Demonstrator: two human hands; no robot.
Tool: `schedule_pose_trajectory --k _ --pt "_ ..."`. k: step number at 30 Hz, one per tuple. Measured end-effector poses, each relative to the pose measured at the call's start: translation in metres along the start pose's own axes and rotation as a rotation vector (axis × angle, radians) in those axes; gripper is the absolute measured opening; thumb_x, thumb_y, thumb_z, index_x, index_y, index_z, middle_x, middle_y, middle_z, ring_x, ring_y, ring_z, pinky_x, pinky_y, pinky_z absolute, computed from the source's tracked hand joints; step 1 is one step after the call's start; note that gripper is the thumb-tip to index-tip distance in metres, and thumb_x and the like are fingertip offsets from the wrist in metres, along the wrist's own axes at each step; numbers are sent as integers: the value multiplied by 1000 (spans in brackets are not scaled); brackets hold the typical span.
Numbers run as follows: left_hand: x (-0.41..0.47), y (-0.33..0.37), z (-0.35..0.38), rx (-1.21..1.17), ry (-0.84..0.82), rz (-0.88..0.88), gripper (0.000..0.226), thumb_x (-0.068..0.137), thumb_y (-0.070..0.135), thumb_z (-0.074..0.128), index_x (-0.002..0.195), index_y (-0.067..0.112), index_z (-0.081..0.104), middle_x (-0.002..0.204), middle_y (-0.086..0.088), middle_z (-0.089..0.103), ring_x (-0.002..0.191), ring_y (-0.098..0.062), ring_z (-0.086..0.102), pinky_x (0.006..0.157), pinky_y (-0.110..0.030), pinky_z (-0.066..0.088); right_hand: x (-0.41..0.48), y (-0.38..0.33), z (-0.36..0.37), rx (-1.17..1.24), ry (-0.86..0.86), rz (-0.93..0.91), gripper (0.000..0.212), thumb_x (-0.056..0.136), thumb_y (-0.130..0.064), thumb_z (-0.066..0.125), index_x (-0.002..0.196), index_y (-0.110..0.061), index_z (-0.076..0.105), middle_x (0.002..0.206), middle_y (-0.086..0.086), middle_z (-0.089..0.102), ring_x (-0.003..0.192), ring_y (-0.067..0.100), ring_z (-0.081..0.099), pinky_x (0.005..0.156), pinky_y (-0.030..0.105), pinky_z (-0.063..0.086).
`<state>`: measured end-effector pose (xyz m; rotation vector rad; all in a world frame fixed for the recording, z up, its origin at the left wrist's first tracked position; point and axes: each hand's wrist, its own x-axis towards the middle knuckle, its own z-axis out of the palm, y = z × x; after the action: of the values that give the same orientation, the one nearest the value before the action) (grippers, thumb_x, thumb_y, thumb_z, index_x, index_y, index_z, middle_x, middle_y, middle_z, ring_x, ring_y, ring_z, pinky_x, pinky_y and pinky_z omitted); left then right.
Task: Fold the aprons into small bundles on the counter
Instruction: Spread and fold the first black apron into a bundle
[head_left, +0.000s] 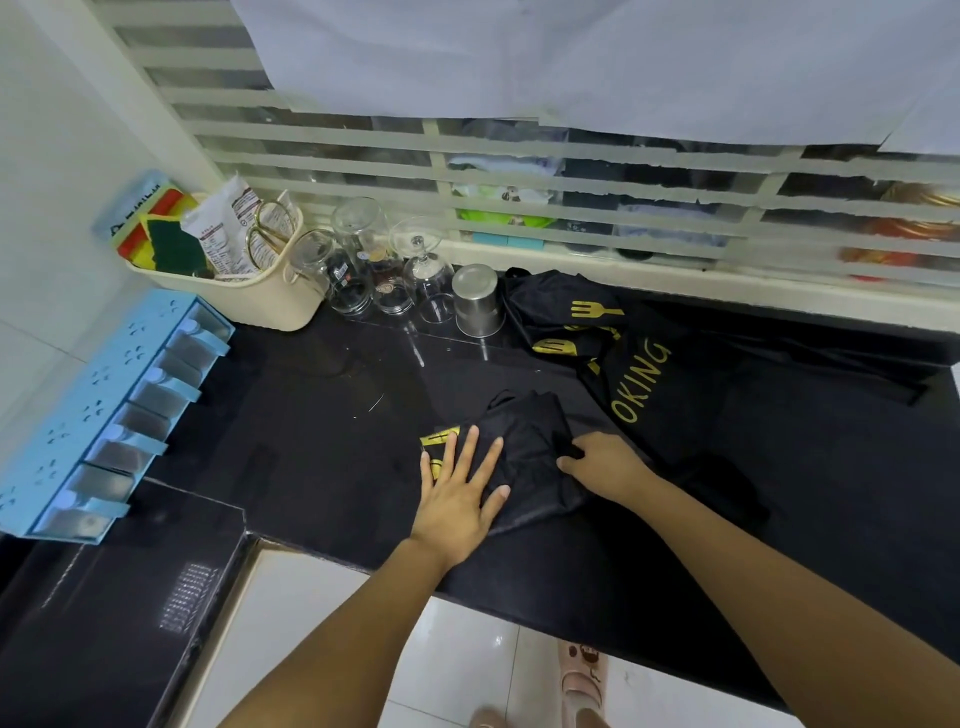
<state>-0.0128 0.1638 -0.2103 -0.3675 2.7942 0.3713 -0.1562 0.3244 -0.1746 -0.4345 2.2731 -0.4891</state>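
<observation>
Left hand (457, 493) flat, pinning folded apron (524, 452); right hand (605, 467) pinches its edge, centre frame. Slick fabric may spring open.

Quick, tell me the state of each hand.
Left hand: open, pressing flat on the folded apron.
Right hand: closed, pinching a fold of the same apron.

You see thin black cloth aprons (644, 353) on the glossy dark counter (311, 415), beside clear glasses (363, 260) and a brushed metal cup (477, 299).
</observation>
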Motion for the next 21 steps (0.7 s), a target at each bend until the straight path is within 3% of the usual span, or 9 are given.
schedule_pose_trajectory --k 2,4,6,8,10,13,16,21 --pt "-1 0 2 0 6 -6 64 83 68 -10 141 44 -21 151 10 -31 140 -17 -32 109 -44 -24 -2 -2 1 -86 74 -7 54 93 -35 58 133 -1 46 134 14 51 119 27 52 97 34 45" --pt "-1 0 3 8 16 -32 64 85 67 -8 144 44 -18 156 10 -24 142 -16 -28 112 -43 -20 -3 -8 2 -236 228 -92 57 86 -33 68 129 -7 41 132 12 46 116 28 50 92 34 46" --pt "4 2 -8 8 66 -48 66 87 61 2 150 43 2 160 6 1 147 -20 -2 116 -44 -2 4 -16 -3 -365 287 -235 77 81 -27 74 140 -11 28 142 11 32 128 29 38 101 34 40" --pt "15 0 -24 -18 119 -59 60 92 56 32 148 36 22 149 3 25 137 -21 23 110 -41 14 16 -26 -13 -437 192 -363 94 78 -20 76 149 -14 14 152 11 19 139 30 23 111 38 30" --pt "29 -5 -40 -79 136 -106 78 85 53 59 148 25 23 145 0 28 135 -21 26 111 -39 15 30 -36 -23 -475 46 -440 101 77 -17 77 152 -16 9 157 8 12 143 29 17 115 41 25" --pt "45 -18 -52 -129 45 -142 96 73 58 70 147 17 25 143 -2 33 133 -21 28 112 -37 18 45 -48 -28 -539 -99 -511 91 78 -24 76 150 -16 20 148 6 28 134 27 29 109 39 33" --pt "54 -21 -57 -118 5 -135 83 70 56 74 136 20 39 130 -2 43 123 -21 37 106 -34 26 53 -52 -25 -515 -16 -530 77 79 -23 75 143 -15 34 137 5 39 128 26 36 106 37 36" --pt "63 -18 -65 -64 -58 -134 75 67 55 77 125 16 48 123 -6 43 118 -24 37 100 -34 30 53 -48 -15 -338 50 -513 66 84 -14 70 143 -15 40 130 5 42 124 24 41 105 34 36"
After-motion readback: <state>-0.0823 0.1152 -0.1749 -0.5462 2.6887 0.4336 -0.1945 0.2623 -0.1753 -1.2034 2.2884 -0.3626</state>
